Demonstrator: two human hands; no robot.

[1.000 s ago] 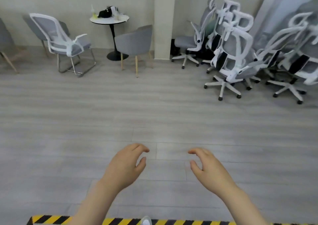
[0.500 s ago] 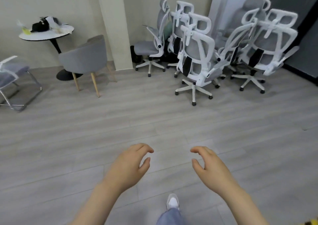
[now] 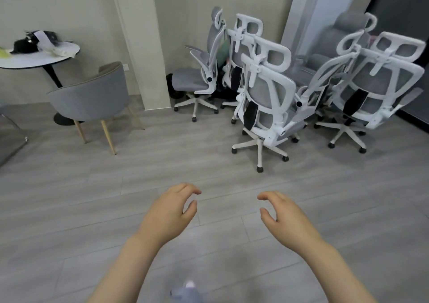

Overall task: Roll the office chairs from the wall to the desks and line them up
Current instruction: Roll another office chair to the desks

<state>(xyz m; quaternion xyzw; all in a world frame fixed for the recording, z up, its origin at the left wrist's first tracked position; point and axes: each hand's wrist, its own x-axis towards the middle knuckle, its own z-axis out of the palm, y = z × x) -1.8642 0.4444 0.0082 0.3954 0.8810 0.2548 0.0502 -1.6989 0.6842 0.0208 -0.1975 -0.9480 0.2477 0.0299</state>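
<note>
You had not moved any chair yet, as far as the picture showed. The office chairs (image 3: 301, 80) were all bunched up by the wall (image 3: 185, 12), just right of the tall pillar (image 3: 141, 47). No desks could be seen, so the whole job looked like it was left to do: roll each chair out and line them up.

Your left hand (image 3: 168, 214) and your right hand (image 3: 286, 217) were out in front of you over the floor (image 3: 92, 198). Both had loosely bent fingers and held nothing. They were well apart from the chairs.

The nearest chair (image 3: 264, 98) stood out in front of the bunch, to the right of the pillar. It stood upright on its wheels, tall from wheels to headrest. Its back faced you, so its seat pointed away toward the wall. The chair closest to the pillar (image 3: 199, 75) stood sideways, with its seat pointing at the pillar.

Left of the pillar stood a grey armchair (image 3: 90, 98) and a round table (image 3: 34, 59). I think those were not part of your job.
</note>
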